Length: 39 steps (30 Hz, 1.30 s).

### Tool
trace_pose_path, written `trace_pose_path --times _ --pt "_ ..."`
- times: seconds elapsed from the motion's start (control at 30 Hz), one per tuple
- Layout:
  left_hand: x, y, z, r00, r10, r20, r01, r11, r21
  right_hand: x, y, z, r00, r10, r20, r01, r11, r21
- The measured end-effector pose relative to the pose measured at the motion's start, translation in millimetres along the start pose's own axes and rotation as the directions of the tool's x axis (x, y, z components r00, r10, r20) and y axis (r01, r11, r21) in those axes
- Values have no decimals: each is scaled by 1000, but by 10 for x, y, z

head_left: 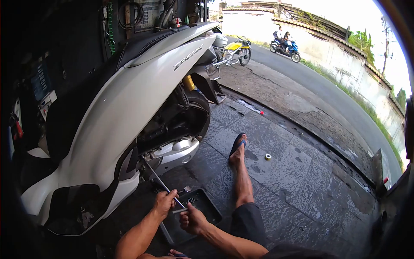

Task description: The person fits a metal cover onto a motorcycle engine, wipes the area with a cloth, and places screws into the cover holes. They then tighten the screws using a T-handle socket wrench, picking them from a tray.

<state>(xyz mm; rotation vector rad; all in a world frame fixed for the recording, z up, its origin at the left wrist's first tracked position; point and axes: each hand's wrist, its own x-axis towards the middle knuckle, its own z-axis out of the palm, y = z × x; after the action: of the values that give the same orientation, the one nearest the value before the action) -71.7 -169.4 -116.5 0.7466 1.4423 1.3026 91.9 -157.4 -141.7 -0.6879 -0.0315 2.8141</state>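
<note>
A white scooter [116, 95] stands at the left, its rear wheel [202, 114] and engine cover [179, 149] facing me. A long T-handle wrench [156, 176] reaches from my hands to the scooter's lower side, in front of the engine cover; what its tip meets is too dark to make out. My left hand [165, 203] is closed around the shaft near the handle end. Fingers curled, my right hand [193, 219] grips the crossbar. Below my hands lies a black tray [214, 206] with several small metal parts [191, 200] in it.
My outstretched leg [244, 185] in a flip-flop lies right of the tray. A small tape roll [268, 156] sits on the wet tiles [293, 181]. Beyond the drain channel, a yellow motorcycle [235, 46] is parked, and two people ride a blue scooter [286, 46] on the road.
</note>
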Motion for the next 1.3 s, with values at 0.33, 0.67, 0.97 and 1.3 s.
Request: trace_pose_path --times 0.33,0.67,0.97,1.3 --pt "-24 45 -12 997 -37 -69 44 993 111 -368 126 206 525 -708 472 14 -548 -837" --pt "-34 123 -51 996 -26 -89 33 997 71 -151 11 -40 896 -427 -123 123 506 -854" --pt "6 170 -21 996 72 -54 -72 997 2 -217 31 180 711 -700 70 225 133 -965" --pt "4 181 -46 997 16 -81 -12 999 42 -386 35 334 455 -585 672 65 -730 -680"
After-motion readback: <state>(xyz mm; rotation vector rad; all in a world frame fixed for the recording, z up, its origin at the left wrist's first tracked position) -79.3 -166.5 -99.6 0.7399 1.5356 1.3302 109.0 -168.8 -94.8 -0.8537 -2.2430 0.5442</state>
